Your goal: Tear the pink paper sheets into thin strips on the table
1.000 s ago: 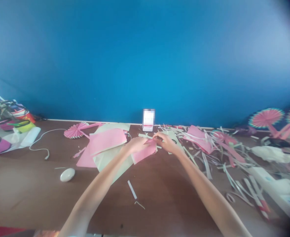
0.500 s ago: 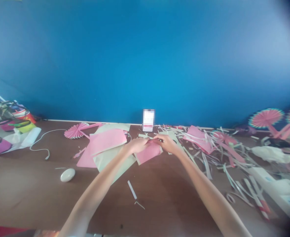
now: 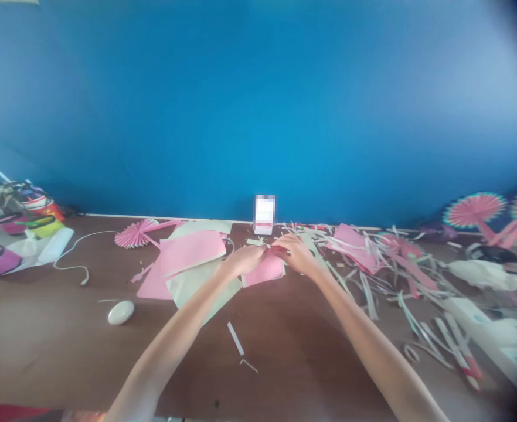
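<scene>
Both hands meet at a small pink sheet of paper in the middle of the table, below the phone. My left hand is closed on its upper left part, fingers pressed together at the edge. From the other side, my right hand curls its fingers over the upper right part and grips it. The sheet's lower part slopes toward me, with a pale edge at its right. My fingertips hide the top edge. Close to my left forearm lie larger pink sheets and a pale green sheet.
A phone leans against the blue wall. Paper strips and a pink sheet clutter the right. Pink pleated fans stand at far right, another fan lies left. Nearer are a white oval object and a white cable.
The pink sheet's lower edge has drawn up toward my fingers, so less of it shows. My right hand has shifted slightly up and left. My left hand stays nearly in place.
</scene>
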A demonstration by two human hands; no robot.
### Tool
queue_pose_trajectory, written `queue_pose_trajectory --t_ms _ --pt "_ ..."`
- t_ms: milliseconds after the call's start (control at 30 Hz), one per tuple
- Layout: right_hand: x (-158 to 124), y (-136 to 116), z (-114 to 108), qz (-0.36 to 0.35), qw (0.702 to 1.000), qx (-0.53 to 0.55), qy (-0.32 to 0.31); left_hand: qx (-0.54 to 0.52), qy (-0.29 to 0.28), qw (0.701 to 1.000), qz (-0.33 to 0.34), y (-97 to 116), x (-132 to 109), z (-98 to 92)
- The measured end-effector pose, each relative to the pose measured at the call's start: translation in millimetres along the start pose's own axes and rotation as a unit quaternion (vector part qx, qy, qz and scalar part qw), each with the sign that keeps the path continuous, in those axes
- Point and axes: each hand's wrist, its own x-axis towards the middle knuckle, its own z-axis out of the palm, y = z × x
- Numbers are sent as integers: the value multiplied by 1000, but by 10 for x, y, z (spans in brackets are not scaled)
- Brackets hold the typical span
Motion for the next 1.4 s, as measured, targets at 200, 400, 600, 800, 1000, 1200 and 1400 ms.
queue_pose_trajectory --t_ms 200,400,600,800,1000,1200,1400 --pt "-28 -85 -36 -26 995 -86 -46 19 9 1000 22 -2 14 27" --pt "-30 -72 -21 -42 989 -114 -90 27 2 999 21 -37 -3 6" --pt "-38 -35 -8 -40 988 -101 -108 -5 -66 998 -4 -23 7 -29" --pt "-38 -45 -28 -40 990 -85 -108 -9 -84 996 -6 -45 1 -44" --pt "-25 -29 -41 -33 991 -66 -111 -28 -106 994 -21 -68 -1 -18" --pt "-28 65 -88 -21 995 -5 -96 -32 -122 992 -15 -42 13 -13" --pt "-23 49 -166 10 991 92 -94 -61 -117 991 -4 -24 -10 -92"
